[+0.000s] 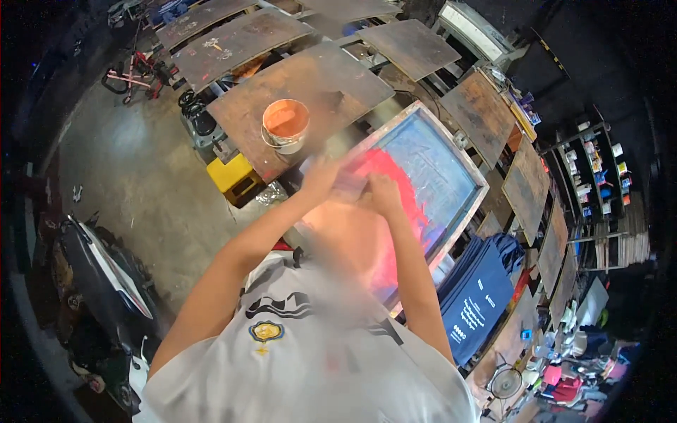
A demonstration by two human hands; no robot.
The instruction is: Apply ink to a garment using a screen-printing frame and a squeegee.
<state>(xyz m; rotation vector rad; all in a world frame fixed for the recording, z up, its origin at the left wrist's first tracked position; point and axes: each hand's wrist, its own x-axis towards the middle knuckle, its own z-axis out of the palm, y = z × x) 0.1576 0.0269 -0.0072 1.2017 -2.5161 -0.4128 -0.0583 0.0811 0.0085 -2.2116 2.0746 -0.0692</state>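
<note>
Head view: two bare hands, the left hand (321, 180) and the right hand (383, 194), meet above one framed screen (482, 186), fingers closed around one blurred pale bar (349, 187) over a red patch (386, 167) on the mesh. One white bucket (288, 149), orange inside, stands on a worn desk (240, 106) with one yellow box (229, 176) beside its corner, while one stack of dark blue bags (474, 303), too tight to count, lies right of the screen

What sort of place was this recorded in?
Probably a screen-printing workshop: a wooden-framed screen smeared with pink colour lies under the hands, a bucket coated orange inside stands on a worn table, and printed navy fabric pieces are stacked nearby.
</note>
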